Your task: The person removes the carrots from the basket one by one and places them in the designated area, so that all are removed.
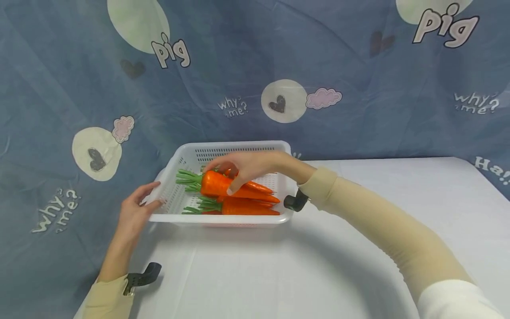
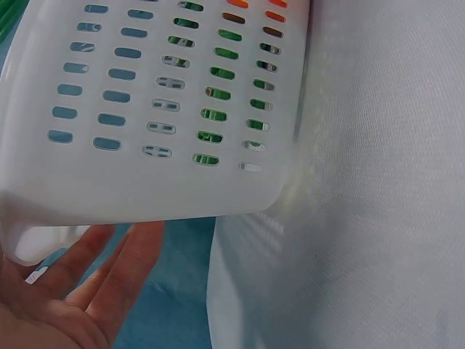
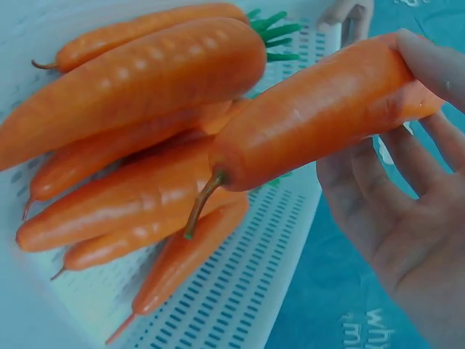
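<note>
A white perforated plastic basket [image 1: 219, 219] holds several orange carrots [image 1: 247, 206] with green stems. My left hand [image 1: 135, 206] grips its left end, thumb at the rim; in the left wrist view, fingers of the left hand [image 2: 94, 291] reach under the rim of the basket [image 2: 138, 185]. Over the basket, my right hand [image 1: 255, 165] reaches in from the right. Close up, the right hand [image 3: 418, 233] holds one thick carrot [image 3: 305, 113] between thumb and fingers, its thin root pointing away from the palm. Other carrots [image 3: 138, 73] lie side by side below; the held one's stem end is hidden.
The basket stands on a white-covered table [image 1: 247, 274], near its back left. A blue printed cloth [image 1: 223, 53] hangs behind and to the left. Dark wrist devices [image 1: 295, 201] sit on both wrists, the right one close to the basket's right end.
</note>
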The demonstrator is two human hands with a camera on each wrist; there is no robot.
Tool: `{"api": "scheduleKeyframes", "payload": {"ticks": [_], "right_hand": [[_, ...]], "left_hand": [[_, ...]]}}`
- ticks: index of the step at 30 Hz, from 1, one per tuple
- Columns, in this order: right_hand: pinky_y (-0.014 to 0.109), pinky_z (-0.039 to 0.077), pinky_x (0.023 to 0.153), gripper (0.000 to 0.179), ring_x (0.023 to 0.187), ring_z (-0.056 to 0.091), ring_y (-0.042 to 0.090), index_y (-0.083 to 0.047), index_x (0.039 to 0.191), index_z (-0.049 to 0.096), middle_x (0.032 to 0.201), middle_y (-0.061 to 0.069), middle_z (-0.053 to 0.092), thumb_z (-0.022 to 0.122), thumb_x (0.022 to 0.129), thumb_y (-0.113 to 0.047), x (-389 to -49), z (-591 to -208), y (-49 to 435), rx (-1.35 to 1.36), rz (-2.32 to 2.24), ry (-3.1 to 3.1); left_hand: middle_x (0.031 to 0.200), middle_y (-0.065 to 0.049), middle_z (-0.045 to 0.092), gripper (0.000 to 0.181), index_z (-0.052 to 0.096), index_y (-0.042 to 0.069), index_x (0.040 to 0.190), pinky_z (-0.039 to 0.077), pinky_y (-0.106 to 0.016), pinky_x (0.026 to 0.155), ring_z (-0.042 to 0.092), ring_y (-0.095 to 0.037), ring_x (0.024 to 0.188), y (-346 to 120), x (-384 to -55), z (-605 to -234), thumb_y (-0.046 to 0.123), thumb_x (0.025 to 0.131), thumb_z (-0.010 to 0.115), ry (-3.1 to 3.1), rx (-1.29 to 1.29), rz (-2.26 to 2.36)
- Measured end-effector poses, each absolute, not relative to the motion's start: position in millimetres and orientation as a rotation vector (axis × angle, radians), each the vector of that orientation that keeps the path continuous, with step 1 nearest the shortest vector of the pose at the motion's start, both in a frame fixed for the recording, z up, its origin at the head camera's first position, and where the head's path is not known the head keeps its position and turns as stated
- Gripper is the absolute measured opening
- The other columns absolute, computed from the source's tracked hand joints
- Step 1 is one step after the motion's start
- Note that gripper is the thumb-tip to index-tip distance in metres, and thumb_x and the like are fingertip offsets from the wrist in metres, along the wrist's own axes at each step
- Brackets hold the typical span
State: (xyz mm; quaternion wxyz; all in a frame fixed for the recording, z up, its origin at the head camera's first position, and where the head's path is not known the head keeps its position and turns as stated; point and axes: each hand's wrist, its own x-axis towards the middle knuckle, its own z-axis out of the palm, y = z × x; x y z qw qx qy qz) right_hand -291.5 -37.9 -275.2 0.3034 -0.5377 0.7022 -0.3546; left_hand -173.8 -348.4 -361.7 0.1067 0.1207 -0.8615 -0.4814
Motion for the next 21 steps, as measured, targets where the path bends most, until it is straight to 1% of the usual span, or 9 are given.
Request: {"api": "scheduleKeyframes", "payload": {"ticks": [4, 8, 12, 17, 21], "right_hand": [[0.034, 0.047, 0.093, 0.065, 0.114, 0.058, 0.02, -0.017, 0.145, 0.045, 0.13, 0.0, 0.055, 0.069, 0.086, -0.003, -292.6, -270.2, -25.9, -1.393, -1.001, 1.858], [0.034, 0.045, 0.095, 0.066, 0.114, 0.057, 0.019, -0.019, 0.146, 0.043, 0.13, -0.001, 0.056, 0.07, 0.086, -0.011, -294.8, -265.2, -12.0, -1.393, -1.049, 1.907], [0.037, 0.046, 0.095, 0.069, 0.114, 0.058, 0.02, -0.019, 0.147, 0.042, 0.13, 0.0, 0.058, 0.071, 0.085, -0.015, -295.7, -262.3, 1.8, -1.367, -1.152, 1.895], [0.041, 0.048, 0.093, 0.066, 0.113, 0.059, 0.023, -0.021, 0.145, 0.044, 0.127, 0.003, 0.06, 0.071, 0.085, -0.016, -289.6, -259.1, 15.0, -1.354, -1.288, 1.867], [0.041, 0.048, 0.092, 0.064, 0.11, 0.061, 0.022, -0.02, 0.143, 0.046, 0.124, 0.003, 0.062, 0.072, 0.084, -0.014, -282.3, -258.9, 22.7, -1.362, -1.387, 1.923]], "left_hand": [[0.146, -0.018, 0.044, 0.057, 0.045, 0.01, 0.147, 0.043, -0.022, 0.076, 0.05, -0.03, 0.122, -347.8, -175.1, -362.1, 0.006, 0.092, 0.061, -2.533, 0.367, -1.426], [0.142, -0.018, 0.048, 0.058, 0.045, 0.012, 0.148, 0.043, -0.021, 0.077, 0.05, -0.023, 0.118, -347.3, -175.3, -361.5, 0.007, 0.093, 0.062, -2.538, 0.381, -1.433], [0.143, -0.018, 0.048, 0.058, 0.044, 0.012, 0.148, 0.043, -0.021, 0.077, 0.051, -0.023, 0.119, -346.7, -174.9, -361.1, 0.007, 0.093, 0.062, -2.549, 0.38, -1.43], [0.143, -0.018, 0.047, 0.057, 0.045, 0.012, 0.147, 0.043, -0.022, 0.077, 0.05, -0.024, 0.119, -346.2, -174.8, -361.3, 0.007, 0.092, 0.061, -2.544, 0.382, -1.431], [0.143, -0.018, 0.048, 0.057, 0.046, 0.012, 0.147, 0.043, -0.024, 0.077, 0.05, -0.02, 0.115, -346.3, -174.5, -362.5, 0.007, 0.092, 0.061, -2.539, 0.387, -1.422]]}}
